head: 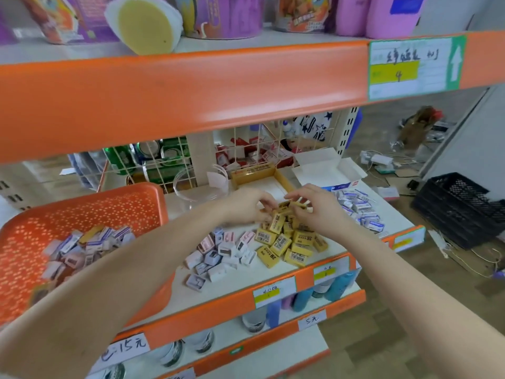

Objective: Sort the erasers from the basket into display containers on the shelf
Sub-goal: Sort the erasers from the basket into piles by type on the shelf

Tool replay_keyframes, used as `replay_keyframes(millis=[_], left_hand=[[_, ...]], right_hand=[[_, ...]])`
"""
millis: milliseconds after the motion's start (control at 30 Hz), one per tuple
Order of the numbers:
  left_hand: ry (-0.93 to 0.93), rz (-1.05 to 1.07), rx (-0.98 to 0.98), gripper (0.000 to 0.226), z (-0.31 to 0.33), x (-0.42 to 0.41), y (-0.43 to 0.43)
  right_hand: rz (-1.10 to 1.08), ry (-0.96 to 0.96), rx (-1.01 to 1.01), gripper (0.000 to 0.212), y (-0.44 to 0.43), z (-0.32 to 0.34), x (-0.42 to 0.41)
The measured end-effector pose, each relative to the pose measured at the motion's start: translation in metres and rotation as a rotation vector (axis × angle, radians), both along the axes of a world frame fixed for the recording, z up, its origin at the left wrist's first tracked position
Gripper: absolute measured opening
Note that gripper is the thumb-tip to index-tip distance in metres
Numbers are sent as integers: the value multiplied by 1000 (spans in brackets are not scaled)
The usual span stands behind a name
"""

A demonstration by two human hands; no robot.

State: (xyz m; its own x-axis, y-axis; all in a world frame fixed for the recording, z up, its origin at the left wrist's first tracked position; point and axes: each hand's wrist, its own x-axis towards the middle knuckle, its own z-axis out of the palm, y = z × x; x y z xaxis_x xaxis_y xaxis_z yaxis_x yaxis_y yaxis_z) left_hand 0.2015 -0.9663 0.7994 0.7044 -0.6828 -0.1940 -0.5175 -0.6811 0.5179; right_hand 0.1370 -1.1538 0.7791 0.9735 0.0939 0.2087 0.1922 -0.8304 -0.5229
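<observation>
Shelf board (235, 288): left hand (246, 206) and right hand (314, 209) pinch yellow erasers (277, 224)

White shelf (235, 289) bears an orange basket (90, 198), 3 eraser piles (284, 243), 2 open boxes (252, 170), perhaps a clear cup (200, 186).

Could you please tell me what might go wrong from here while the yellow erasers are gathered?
The left hand and right hand pinch several yellow erasers at once; some could slip before reaching the yellow display box. The pink and white erasers lie near the front edge of the shelf, so a forearm might sweep them off.
</observation>
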Motion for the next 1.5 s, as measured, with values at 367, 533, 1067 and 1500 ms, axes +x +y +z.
replay_keyframes(millis=[367,533,1067,1500], left_hand=[[-177,576,-357,28,36,-22,120],[-245,789,-364,24,32,-49,191],[-127,961,35,31,-5,-120,285],[3,855,330,40,-19,-107,282]], right_hand=[[319,-154,70,20,111,19,38],[484,-154,100,20,174,29,44],[965,1,-267,36,301,25,50],[1064,-19,-661,35,316,1,60]])
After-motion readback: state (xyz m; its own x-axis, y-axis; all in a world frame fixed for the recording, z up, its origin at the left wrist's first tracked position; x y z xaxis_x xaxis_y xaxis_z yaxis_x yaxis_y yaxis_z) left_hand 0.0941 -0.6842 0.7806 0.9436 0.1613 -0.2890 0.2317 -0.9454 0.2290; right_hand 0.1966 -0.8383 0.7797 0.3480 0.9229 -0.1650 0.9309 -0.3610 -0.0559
